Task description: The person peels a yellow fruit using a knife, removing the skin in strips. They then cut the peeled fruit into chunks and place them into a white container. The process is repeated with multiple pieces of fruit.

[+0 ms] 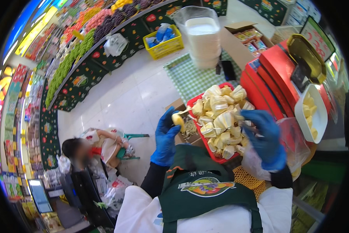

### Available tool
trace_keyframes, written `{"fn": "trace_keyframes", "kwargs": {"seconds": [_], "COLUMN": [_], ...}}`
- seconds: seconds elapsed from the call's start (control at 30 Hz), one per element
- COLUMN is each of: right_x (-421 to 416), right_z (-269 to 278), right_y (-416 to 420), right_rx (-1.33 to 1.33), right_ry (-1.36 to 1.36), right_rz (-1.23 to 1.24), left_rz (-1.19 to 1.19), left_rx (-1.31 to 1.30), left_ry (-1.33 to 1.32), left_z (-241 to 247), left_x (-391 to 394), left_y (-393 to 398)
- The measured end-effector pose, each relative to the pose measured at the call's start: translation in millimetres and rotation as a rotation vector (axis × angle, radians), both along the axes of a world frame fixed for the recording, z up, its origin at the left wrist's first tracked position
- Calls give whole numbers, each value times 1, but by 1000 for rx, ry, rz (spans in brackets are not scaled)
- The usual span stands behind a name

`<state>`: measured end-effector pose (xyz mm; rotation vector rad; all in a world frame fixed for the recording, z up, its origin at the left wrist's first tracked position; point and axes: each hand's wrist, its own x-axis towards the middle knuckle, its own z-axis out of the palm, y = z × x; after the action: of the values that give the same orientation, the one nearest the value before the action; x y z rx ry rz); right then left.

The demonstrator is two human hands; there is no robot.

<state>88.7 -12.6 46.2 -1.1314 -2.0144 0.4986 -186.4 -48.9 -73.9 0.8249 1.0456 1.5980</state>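
My left hand [167, 137], in a blue glove, holds a yellow jackfruit pod [178, 121] between thumb and fingers. A pale strand trails from the pod towards the red plastic basket [193, 102]. Peeled jackfruit pieces [222, 119], yellow with pale fibres, are heaped in that basket. My right hand [261, 137], also gloved in blue, hangs over the basket's right side with its fingers bent towards the heap. It is blurred, and whether it holds anything cannot be made out. To the right, a white tray [317, 134] contains several smooth yellow pods.
Below my left hand, a cardboard box [196, 141] holds pale scraps. Stacked white containers [205, 43] stand on a checked cloth [177, 70] beside a phone [228, 70]. Red boxes [267, 84] rise at right. A person [104, 145] sits on a green stool at left.
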Motion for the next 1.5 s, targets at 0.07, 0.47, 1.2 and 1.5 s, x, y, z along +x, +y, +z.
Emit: {"fn": "trace_keyframes", "kwargs": {"seconds": [0.07, 0.47, 1.2, 1.5], "right_x": [-56, -149, -58, 192], "right_z": [-22, -80, -51, 23], "right_y": [12, 29, -4, 14], "right_rx": [-227, -973, -507, 247], "right_ry": [224, 806, 527, -7], "right_rz": [260, 574, 362, -256], "left_rz": [-13, -22, -209, -393], "left_rx": [17, 37, 46, -106], "left_ry": [-6, 12, 54, 81], "left_z": [13, 39, 70, 40], "left_x": [2, -14, 58, 97], "left_y": [-10, -38, -20, 12]}}
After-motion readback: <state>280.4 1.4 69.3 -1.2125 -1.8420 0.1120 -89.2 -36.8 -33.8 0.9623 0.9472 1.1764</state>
